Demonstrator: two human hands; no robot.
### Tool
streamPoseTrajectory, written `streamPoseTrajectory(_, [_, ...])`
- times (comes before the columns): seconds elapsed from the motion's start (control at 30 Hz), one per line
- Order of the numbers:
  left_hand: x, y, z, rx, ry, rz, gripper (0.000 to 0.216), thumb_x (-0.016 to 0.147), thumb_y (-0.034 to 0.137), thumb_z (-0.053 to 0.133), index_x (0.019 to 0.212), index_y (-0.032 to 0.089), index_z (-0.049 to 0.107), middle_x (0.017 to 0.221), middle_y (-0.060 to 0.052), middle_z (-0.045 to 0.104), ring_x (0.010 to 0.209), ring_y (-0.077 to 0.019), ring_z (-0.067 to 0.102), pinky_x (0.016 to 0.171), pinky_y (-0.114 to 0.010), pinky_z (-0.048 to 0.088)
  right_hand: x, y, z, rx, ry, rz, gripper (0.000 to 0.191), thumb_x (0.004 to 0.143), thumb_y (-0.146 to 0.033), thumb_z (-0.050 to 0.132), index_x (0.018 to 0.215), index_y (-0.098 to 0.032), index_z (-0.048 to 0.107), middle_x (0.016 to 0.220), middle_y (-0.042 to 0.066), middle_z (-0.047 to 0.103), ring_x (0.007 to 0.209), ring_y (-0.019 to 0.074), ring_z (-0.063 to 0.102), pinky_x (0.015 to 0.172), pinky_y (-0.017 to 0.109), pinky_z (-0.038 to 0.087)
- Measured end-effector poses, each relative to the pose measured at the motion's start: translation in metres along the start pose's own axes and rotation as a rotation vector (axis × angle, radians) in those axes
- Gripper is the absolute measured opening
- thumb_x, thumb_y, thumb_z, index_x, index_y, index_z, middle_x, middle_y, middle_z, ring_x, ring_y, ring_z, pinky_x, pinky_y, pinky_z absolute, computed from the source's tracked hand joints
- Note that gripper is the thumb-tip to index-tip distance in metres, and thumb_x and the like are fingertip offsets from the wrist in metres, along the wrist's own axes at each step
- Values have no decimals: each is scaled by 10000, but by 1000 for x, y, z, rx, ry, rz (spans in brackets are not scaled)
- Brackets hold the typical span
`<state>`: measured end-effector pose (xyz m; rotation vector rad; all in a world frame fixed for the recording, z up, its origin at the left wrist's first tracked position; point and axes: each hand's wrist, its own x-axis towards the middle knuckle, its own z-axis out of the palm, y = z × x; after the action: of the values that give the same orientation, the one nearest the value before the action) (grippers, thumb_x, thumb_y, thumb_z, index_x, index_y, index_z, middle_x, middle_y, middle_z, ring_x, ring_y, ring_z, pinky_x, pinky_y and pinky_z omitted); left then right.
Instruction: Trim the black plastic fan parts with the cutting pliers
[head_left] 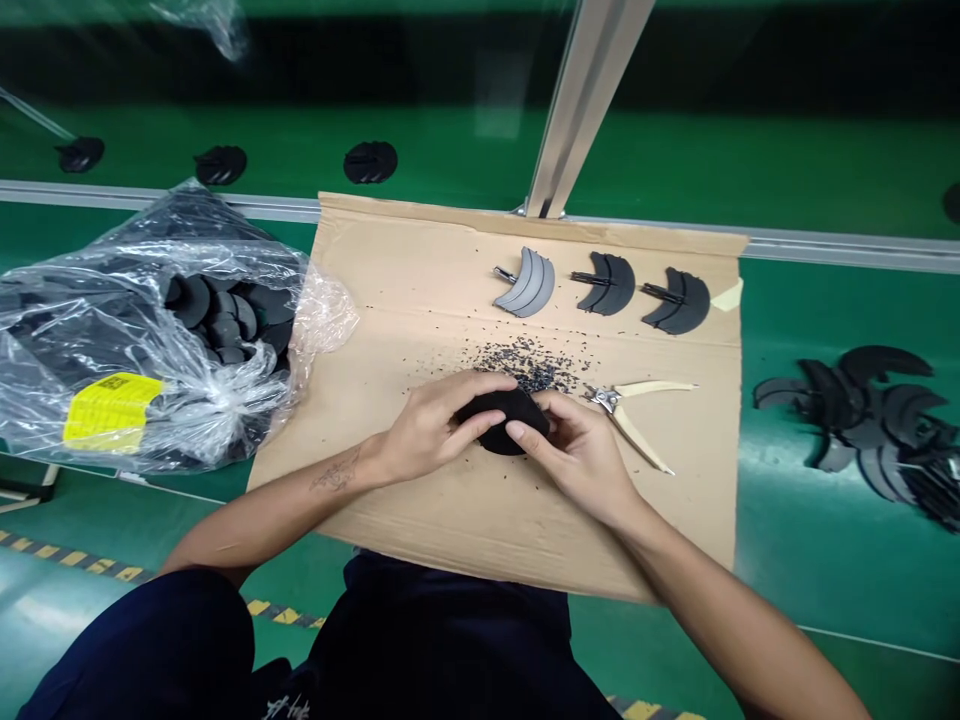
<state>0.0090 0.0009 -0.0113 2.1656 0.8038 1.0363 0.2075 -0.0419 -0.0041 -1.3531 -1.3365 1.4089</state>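
Note:
A dark rounded plastic piece (pixel 504 425) is held between both hands above the cardboard sheet (pixel 405 510). My left hand (pixel 442 425) closes on its left side, thumb on the near face and fingers along the far edge. On its right side, my right hand (pixel 581 445) grips it between thumb and fingers. Just beyond the hands lies a scatter of small black bits (pixel 529 362). Cream-handled nippers (pixel 637 415) rest on the cardboard to the right of my right hand, their handles spread apart.
Three curved pieces with stems, one grey (pixel 527 283) and two black (pixel 611 283), line the cardboard's far side. A clear plastic bag (pixel 225 390) of black discs sits left. Loose curved black parts (pixel 885 410) are piled right. A metal post (pixel 581 110) rises behind.

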Motion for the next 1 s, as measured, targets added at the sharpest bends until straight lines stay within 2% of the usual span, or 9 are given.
streamPoseTrajectory(0.1, [-1, 1, 0, 27, -31, 62, 302, 967, 195, 632, 1269, 194, 620, 1092, -73, 767, 966, -155, 744, 871, -278, 631, -1, -1, -2, -111, -19, -81, 360, 928, -535, 656, 791, -210, 589, 657, -33, 456, 596, 123, 403, 522, 252, 336])
streamPoseTrajectory(0.2, [-2, 1, -1, 35, -26, 93, 339, 958, 179, 642, 1295, 208, 616, 1121, -70, 760, 1029, -163, 731, 917, -299, 626, -3, -3, -4, -226, -4, -184, 316, 973, -447, 626, 773, -208, 573, 634, -37, 452, 578, 121, 412, 535, 255, 351])
streamPoseTrajectory(0.27, [-1, 1, -3, 4, -7, 60, 412, 943, 217, 675, 1346, 208, 587, 1162, -86, 746, 1070, -176, 720, 919, -309, 628, -3, -4, -5, -279, 0, -275, 247, 990, -382, 616, 821, -201, 610, 669, -19, 536, 600, 129, 486, 566, 258, 405])
streamPoseTrajectory(0.33, [1, 1, -5, -66, -6, -5, 469, 914, 279, 723, 1353, 192, 584, 1154, -99, 741, 1029, -172, 723, 859, -284, 634, -4, -5, -5, -288, -12, -389, 147, 992, -300, 619, 898, -190, 647, 767, 17, 640, 673, 146, 587, 625, 266, 477])
streamPoseTrajectory(0.43, [5, 0, -8, -166, -29, -23, 336, 878, 325, 766, 1168, 170, 694, 1024, -82, 754, 918, -148, 724, 792, -245, 620, -3, -4, -4, -276, -22, -548, 31, 963, -167, 640, 976, -180, 665, 894, 59, 705, 798, 165, 677, 722, 274, 550])
streamPoseTrajectory(0.53, [7, 0, -10, -218, -12, 44, 245, 851, 301, 794, 1043, 158, 739, 951, -75, 761, 891, -139, 724, 801, -241, 611, -2, -1, -4, -284, -24, -649, 142, 937, -83, 635, 1039, -177, 664, 981, 89, 720, 854, 170, 707, 733, 267, 578])
streamPoseTrajectory(0.8, [2, 5, -11, -240, 94, 85, 317, 804, 262, 839, 1096, 172, 755, 953, -78, 780, 878, -137, 742, 803, -237, 620, -3, 4, -2, -317, 9, -726, 149, 945, -86, 610, 1053, -176, 662, 1050, 134, 725, 896, 199, 725, 730, 300, 619])
streamPoseTrajectory(1.0, [3, 5, -13, -222, 58, 88, 225, 900, 245, 741, 1117, 190, 761, 996, -89, 793, 917, -150, 748, 821, -260, 629, -3, 5, -2, -331, 13, -712, 134, 949, -87, 603, 1024, -183, 658, 1035, 129, 722, 871, 191, 719, 714, 300, 617])
